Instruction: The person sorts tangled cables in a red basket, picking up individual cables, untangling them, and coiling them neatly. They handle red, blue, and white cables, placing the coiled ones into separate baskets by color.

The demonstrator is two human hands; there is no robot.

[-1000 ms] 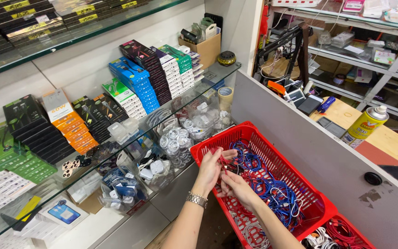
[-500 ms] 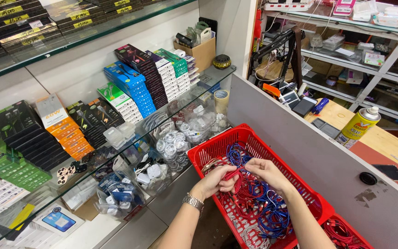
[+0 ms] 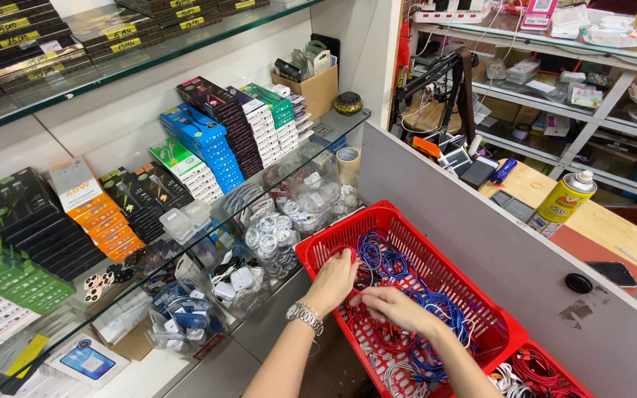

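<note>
Red basket (image 3: 407, 221) holds both hands (image 3: 363, 291), fingers curled.

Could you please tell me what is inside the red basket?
The red basket holds tangled blue cables and red cables. Both hands cover what lies beneath them.

Head view, steeply downward, seemingly close

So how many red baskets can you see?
2. One big red basket sits under both hands, full of blue and red cables. A second red basket is at the bottom edge, only partly in view; more could be hidden beyond the frame.
</note>
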